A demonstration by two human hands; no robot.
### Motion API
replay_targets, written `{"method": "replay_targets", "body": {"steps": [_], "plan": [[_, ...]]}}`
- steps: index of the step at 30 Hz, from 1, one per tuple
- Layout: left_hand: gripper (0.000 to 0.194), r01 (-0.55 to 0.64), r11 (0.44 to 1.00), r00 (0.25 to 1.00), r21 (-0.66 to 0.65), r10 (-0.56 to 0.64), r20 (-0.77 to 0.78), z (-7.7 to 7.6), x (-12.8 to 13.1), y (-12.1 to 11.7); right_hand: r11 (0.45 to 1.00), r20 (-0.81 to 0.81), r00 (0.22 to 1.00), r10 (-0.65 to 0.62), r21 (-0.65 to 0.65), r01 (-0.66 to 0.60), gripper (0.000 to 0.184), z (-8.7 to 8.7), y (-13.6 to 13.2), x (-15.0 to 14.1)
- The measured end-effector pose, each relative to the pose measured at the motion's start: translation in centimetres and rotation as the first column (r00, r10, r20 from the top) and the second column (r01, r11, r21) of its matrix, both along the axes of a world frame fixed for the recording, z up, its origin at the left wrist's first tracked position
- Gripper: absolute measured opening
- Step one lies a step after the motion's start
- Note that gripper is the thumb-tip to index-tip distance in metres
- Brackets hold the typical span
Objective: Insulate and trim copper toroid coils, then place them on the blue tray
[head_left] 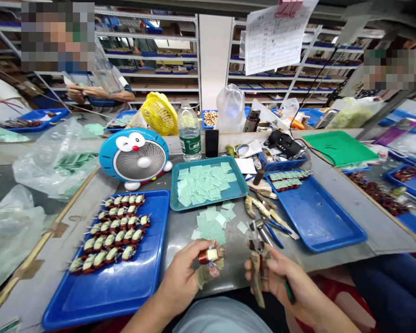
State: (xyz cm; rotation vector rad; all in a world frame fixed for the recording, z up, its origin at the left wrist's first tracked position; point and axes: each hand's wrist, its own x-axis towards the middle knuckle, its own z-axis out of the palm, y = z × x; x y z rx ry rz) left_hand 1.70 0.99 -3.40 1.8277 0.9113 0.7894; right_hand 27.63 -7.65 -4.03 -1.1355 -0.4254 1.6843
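Between the thumb and fingers of my left hand is a small copper-wire coil with a pale block in its middle and thin leads. Wraps cover some of that hand's fingertips. My right hand is closed around pliers with tape-wrapped handles, their jaws pointing away from me. The pliers and the coil are apart. Beyond my hands, pale green paper squares lie loose on the table. More squares fill a teal tray. Rows of similar coils sit in the left blue tray.
A right blue tray holds coils topped with green squares. Several pliers lie beside it. A blue cartoon-faced fan, a water bottle and a phone stand behind. Plastic bags are at left; people are across the bench.
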Motion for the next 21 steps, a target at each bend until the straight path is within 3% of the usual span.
{"method": "replay_targets", "body": {"steps": [4,6,11,15,18,21], "plan": [[0.030,0.051,0.951,0.992,0.305,-0.012,-0.128,0.3,0.2,0.5,0.992,0.233,0.972,-0.001,0.120,-0.027,0.062,0.4,-0.3,-1.6],[0.027,0.063,0.910,0.986,0.410,0.007,-0.166,0.3,0.3,0.6,0.987,0.322,0.946,-0.016,0.158,-0.037,0.060,0.8,-0.1,-2.4],[0.030,0.158,0.830,0.968,0.536,-0.023,-0.249,0.3,0.5,0.7,0.954,0.578,0.816,-0.015,0.252,-0.160,0.035,2.3,1.0,-4.4],[0.032,0.153,0.800,0.965,0.580,0.005,-0.262,0.4,0.3,0.7,0.920,0.687,0.720,-0.094,0.336,-0.200,0.021,1.9,1.4,-5.8],[0.034,0.079,0.842,0.973,0.533,0.050,-0.224,0.2,0.2,0.4,0.929,0.652,0.742,-0.154,0.352,-0.117,0.022,1.0,1.3,-6.5],[0.041,0.020,0.962,0.989,0.274,0.021,-0.143,0.1,0.1,-0.3,0.920,0.608,0.761,-0.226,0.391,-0.039,0.021,0.3,1.0,-7.1]]}}
